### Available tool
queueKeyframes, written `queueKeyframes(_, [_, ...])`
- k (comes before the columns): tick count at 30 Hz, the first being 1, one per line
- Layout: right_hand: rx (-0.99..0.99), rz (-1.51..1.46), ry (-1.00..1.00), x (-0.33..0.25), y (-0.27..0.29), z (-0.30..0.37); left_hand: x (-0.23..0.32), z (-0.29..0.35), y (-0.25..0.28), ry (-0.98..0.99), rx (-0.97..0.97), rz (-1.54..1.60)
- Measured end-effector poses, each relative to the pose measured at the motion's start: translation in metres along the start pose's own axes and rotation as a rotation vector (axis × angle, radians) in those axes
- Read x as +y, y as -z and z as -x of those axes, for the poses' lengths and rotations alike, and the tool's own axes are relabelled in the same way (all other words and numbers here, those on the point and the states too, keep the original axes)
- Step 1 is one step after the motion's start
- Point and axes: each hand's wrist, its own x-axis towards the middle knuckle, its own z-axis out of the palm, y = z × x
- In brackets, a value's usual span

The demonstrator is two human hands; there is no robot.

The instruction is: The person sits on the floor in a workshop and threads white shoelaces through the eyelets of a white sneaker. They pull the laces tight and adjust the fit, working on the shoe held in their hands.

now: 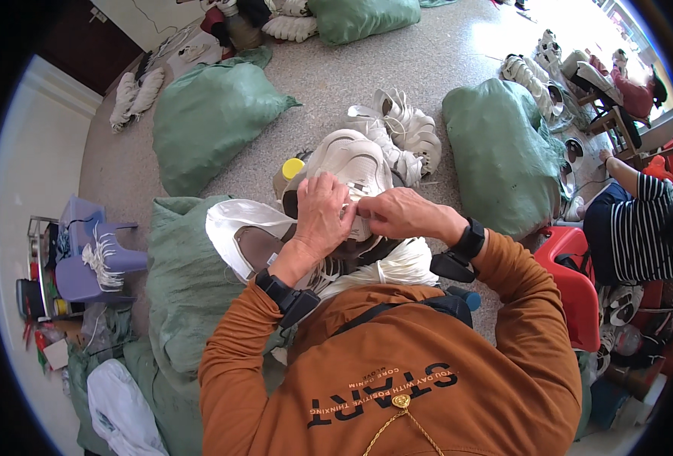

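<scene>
Pale beige sneakers (348, 156) are held in front of my lap, toes pointing away from me. My left hand (323, 211) rests over the lacing area of a sneaker, with its fingers bent and pressed together near a white shoelace (358, 190). From the other side my right hand (406, 215) pinches at the same lace with thumb and forefinger. Both fingertips almost meet there, partly hiding the eyelets. Beside my left wrist lies another white shoe (249, 234) with its brown insole showing. A bundle of white laces (393, 266) lies across my lap under my right wrist.
Bundled sneakers (405, 137) lie on the floor ahead. Full green sacks stand at the left (211, 118) and right (496, 152). A purple chair (97, 262) holding laces is far left. A red plastic chair (568, 281) and a person in a striped top (636, 228) are at right.
</scene>
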Motion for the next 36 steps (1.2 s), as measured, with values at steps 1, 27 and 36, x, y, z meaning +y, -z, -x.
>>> queueKeyframes(1, [-0.011,-0.043,-0.010,0.000,0.002,0.002,0.001,0.000,0.001,0.007,-0.005,0.009])
queueKeyframes(27, [0.449,-0.433,-0.314,-0.012,-0.042,0.033,-0.023,0.022,0.010,0.308,0.025,0.556])
queueKeyframes(36, [0.459,-0.284,-0.199,-0.024,-0.037,0.029,-0.016,0.024,0.020,0.258,0.086,0.389])
